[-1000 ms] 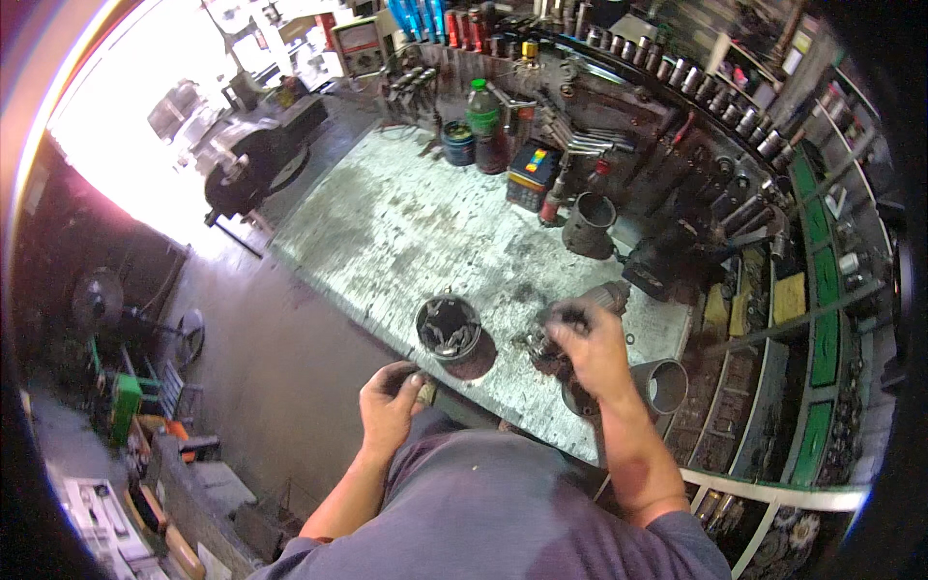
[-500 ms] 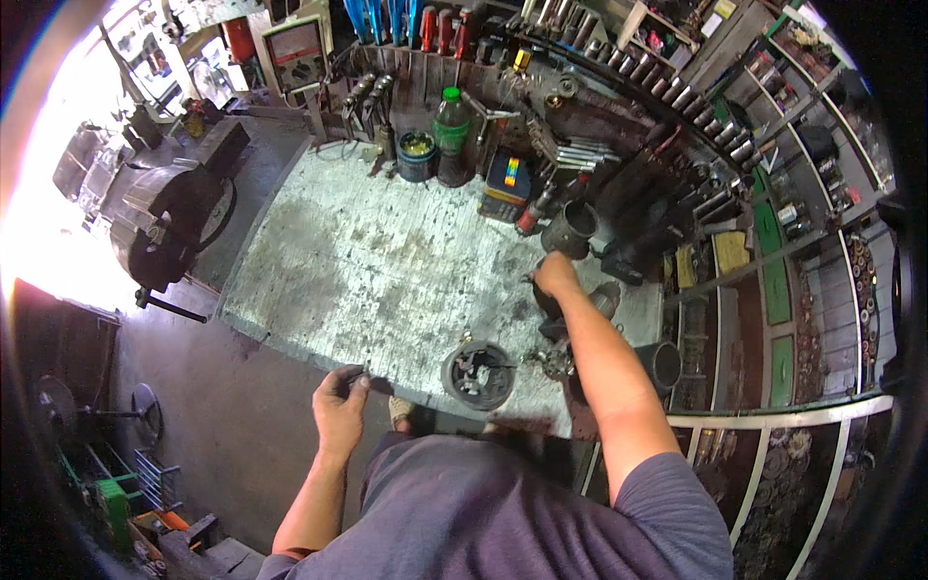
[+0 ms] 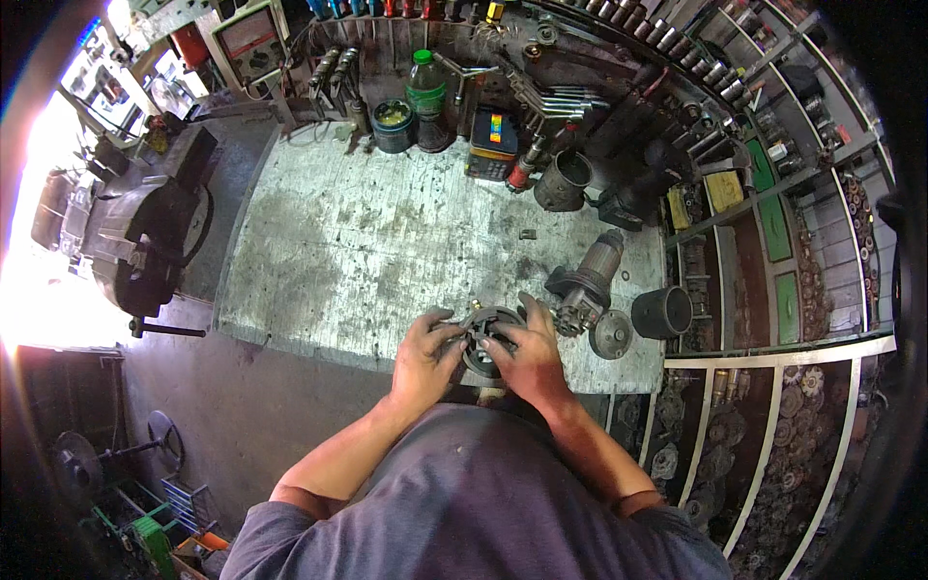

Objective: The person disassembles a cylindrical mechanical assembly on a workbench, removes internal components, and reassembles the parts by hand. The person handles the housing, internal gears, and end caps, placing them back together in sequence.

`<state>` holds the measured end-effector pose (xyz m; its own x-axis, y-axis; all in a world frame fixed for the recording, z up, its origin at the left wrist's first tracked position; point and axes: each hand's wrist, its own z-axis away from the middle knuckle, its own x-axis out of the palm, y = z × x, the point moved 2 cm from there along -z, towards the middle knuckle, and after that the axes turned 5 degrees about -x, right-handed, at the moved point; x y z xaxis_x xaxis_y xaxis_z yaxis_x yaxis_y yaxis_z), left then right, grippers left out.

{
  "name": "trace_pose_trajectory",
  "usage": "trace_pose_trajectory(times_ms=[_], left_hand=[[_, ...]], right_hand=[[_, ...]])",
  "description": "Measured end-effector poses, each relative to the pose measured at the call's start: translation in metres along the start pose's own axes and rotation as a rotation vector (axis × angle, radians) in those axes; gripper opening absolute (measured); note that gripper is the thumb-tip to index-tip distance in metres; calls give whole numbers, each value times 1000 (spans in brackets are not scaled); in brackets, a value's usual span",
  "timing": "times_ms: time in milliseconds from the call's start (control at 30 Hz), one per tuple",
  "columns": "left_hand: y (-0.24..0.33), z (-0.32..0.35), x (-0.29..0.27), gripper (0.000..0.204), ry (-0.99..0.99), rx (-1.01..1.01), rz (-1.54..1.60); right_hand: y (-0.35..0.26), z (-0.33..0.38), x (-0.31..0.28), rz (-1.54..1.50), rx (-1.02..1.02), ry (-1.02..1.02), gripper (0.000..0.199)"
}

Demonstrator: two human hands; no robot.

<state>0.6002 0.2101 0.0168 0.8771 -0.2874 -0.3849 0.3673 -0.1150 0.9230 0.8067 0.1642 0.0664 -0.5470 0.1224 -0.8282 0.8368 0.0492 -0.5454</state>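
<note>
A dark round metal housing (image 3: 477,364) with small parts inside sits at the bench's front edge, between my hands. My right hand (image 3: 532,360) grips its right side, with the fingers curled at the rim and the thumb over the inside. On the other side my left hand (image 3: 423,360) has its thumb and fingers pinched together at the rim; what lies between them is too small to make out. Just right of them lie a motor armature (image 3: 601,259) with a dark toothed end and a flat round metal cover (image 3: 611,334).
A dark hollow cylinder (image 3: 662,312) lies at the bench's right edge; another metal cylinder (image 3: 564,182) stands further back. A small metal piece (image 3: 528,234) rests mid-bench. Along the back are a green-capped bottle (image 3: 426,101), a tin (image 3: 392,127) and a box (image 3: 492,145). A vise (image 3: 150,232) stands left.
My right hand has drawn back from beside the standing cylinder to the round housing. My left hand has moved right, from the bench's front edge to the same housing. The view has shifted.
</note>
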Motion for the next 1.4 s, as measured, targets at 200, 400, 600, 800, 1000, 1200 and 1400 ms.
trace_pose_trajectory(times_ms=[200,400,600,800,1000,1200,1400], left_hand=[[12,4,10,27,54,19,24],[15,14,20,28,138,60,-48],[29,14,23,27,197,25,-90],[38,6,30,26,274,9,-183],[35,3,33,19,241,0,-138],[39,2,29,19,231,118,-200],[44,6,36,21,287,65,-213]], right_hand=[[15,-4,6,-60,-34,29,38],[24,-11,12,-237,38,-91,35],[29,-15,-1,-226,-28,-243,28],[38,-11,-3,-207,-118,-239,27],[42,-9,6,-363,-52,-196,27],[41,-13,3,-288,-103,-213,27],[45,-14,3,-348,-95,-226,26]])
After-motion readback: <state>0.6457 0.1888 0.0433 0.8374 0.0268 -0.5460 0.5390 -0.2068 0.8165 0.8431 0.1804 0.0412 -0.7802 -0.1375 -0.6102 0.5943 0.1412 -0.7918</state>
